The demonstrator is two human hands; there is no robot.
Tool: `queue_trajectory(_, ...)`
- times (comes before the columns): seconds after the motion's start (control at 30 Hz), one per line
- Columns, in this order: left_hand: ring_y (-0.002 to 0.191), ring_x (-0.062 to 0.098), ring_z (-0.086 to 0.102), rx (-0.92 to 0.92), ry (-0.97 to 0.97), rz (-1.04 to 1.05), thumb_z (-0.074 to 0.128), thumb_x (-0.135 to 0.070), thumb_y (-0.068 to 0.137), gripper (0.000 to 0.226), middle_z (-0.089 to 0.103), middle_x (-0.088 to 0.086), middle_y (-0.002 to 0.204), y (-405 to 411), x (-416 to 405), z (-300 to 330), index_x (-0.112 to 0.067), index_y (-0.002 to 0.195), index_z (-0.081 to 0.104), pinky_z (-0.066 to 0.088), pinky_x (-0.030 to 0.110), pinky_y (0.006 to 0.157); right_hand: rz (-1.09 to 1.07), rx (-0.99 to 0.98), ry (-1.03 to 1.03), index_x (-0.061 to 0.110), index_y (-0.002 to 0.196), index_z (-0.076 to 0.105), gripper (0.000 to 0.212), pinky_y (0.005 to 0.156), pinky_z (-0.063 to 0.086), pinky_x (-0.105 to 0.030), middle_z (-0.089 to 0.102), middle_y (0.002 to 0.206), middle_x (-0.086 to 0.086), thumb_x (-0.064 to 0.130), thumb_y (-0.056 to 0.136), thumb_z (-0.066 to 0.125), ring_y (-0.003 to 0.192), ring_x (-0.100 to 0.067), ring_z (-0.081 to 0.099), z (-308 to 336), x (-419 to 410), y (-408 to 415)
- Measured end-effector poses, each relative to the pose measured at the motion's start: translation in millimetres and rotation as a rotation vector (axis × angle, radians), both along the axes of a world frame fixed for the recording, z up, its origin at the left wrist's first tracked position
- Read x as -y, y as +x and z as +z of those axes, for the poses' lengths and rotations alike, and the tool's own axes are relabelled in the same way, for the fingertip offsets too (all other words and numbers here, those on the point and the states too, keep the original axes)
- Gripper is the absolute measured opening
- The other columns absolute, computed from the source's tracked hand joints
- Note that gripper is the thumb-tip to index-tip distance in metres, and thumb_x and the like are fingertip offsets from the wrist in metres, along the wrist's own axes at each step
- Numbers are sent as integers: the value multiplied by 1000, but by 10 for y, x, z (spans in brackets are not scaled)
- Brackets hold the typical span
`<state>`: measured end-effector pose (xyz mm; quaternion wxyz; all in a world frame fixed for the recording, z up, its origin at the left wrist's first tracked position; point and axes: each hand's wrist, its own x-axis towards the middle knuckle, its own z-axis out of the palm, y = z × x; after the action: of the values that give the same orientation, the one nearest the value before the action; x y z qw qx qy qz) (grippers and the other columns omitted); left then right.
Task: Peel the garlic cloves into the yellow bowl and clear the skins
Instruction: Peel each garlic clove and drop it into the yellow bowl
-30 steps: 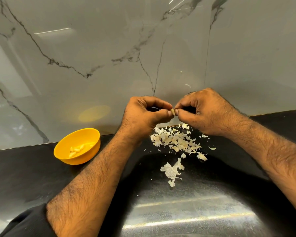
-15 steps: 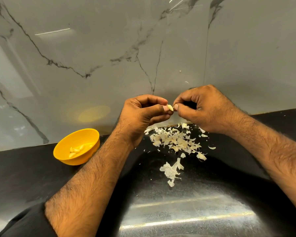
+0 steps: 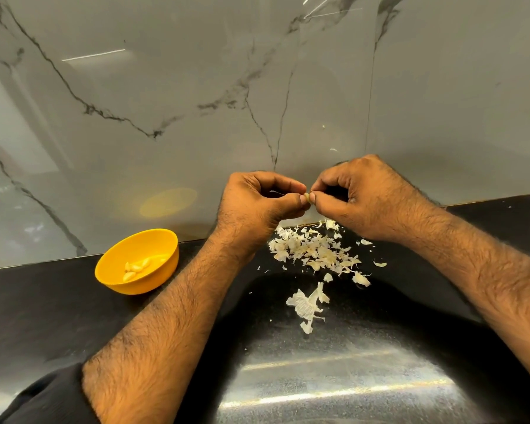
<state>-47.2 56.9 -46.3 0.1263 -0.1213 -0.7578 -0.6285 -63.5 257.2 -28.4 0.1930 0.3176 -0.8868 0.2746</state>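
At the near edge of the worktop (image 3: 58, 316) my forearms enter, the left one from a dark sleeve (image 3: 43, 399). Further in, toward the middle, lies one large papery skin (image 3: 306, 304), and beyond it, close to the far edge, the main heap of skins (image 3: 315, 252). I judge the heap sits there because I hold the work directly above it, so loosened skin drops in one place for later clearing. Above the heap, my left hand (image 3: 254, 203) and right hand (image 3: 364, 197) meet fingertip to fingertip. Both grips are narrow: each pinches the same garlic clove (image 3: 309, 198) between thumb and forefinger, one end to each hand, the remaining fingers curled. The clove shows only as a small pale sliver between the two thumbs; how much skin remains on it cannot be told. The yellow bowl (image 3: 162, 240) stands well to the left against the far edge, within reach of the left hand, holding several peeled cloves (image 3: 135, 267). Behind rises the marble wall (image 3: 166, 87).
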Motion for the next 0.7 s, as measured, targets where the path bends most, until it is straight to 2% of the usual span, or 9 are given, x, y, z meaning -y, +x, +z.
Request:
queue_trajectory(0.17, 88, 29, 81, 8, -5, 6, 86, 0, 83, 20, 81, 14, 91, 1, 3, -15, 4, 101, 78, 67, 46, 85, -1, -17, 15, 23, 93, 77, 20, 67, 63, -37, 67, 75, 11, 36, 98, 61, 69, -7, 66, -2, -10, 7)
queue_trajectory(0.33, 88, 30, 81, 19, 28, -6, 85, 0, 83, 19, 81, 16, 92, -2, 4, -8, 4, 101, 78, 67, 46, 85, 3, -25, 28, 22, 91, 74, 19, 66, 62, -38, 66, 76, 10, 34, 98, 61, 68, -8, 65, -6, -4, 10)
queue_trajectory(0.47, 92, 35, 80, 47, 111, -51, 84, 5, 83, 20, 79, 22, 94, 6, 18, 2, 8, 101, 75, 67, 43, 85, 0, 10, 13, 25, 90, 71, 13, 65, 58, -31, 65, 76, 12, 32, 98, 63, 68, -5, 62, -26, -8, -10)
queue_trajectory(0.57, 96, 39, 79, 69, 188, -82, 80, 9, 85, 18, 76, 29, 101, 2, 37, 20, 9, 102, 74, 66, 43, 87, 9, 97, -75, 28, 91, 70, 12, 62, 52, -23, 66, 77, 10, 30, 99, 63, 69, -1, 62, -30, -28, -28)
queue_trajectory(0.7, 99, 39, 78, 79, 244, -115, 75, 11, 88, 15, 76, 30, 106, -12, 56, 28, 6, 102, 73, 65, 40, 87, 56, 188, -193, 24, 93, 71, 12, 64, 60, -23, 71, 81, 4, 28, 102, 64, 73, -8, 72, -10, -52, -54)
